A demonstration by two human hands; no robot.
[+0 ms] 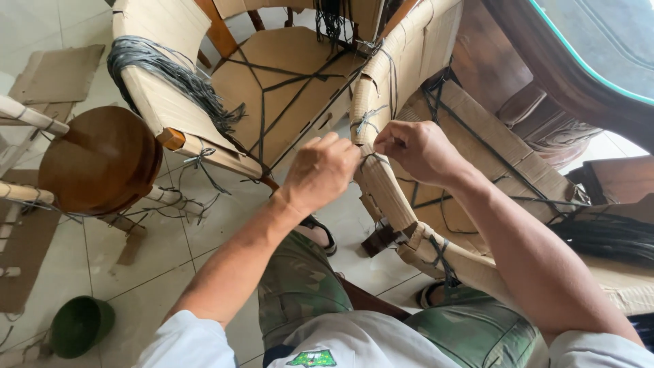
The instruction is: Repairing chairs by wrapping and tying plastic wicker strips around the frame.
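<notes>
Both hands meet at the cardboard-wrapped arm [381, 184] of a chair, and between them runs a thin dark string [371, 158] tied round that arm. The left hand [320, 170] is curled nearly into a fist, fingertips pinched on the string against the cardboard. The right hand [415, 148] is closed too, thumb and fingers pinching the same string from the other side, the two hands almost touching.

On the floor at the lower left sits one green bowl [80, 326]; what is inside it cannot be made out from here.

Two chairs wrapped in cardboard are in view: the one being worked on at the right, and a second chair [272, 82] beyond it, its seat crossed by dark strings. A bundle of grey strings [170, 71] hangs over that second chair's arm, and another dark bundle [610, 235] lies at the far right. One round brown wooden stool [102, 160] stands to the left. Loose string scraps [170, 208] lie on the tiles beneath it. The person's knees, in camouflage trousers [300, 286], sit just below the hands.
</notes>
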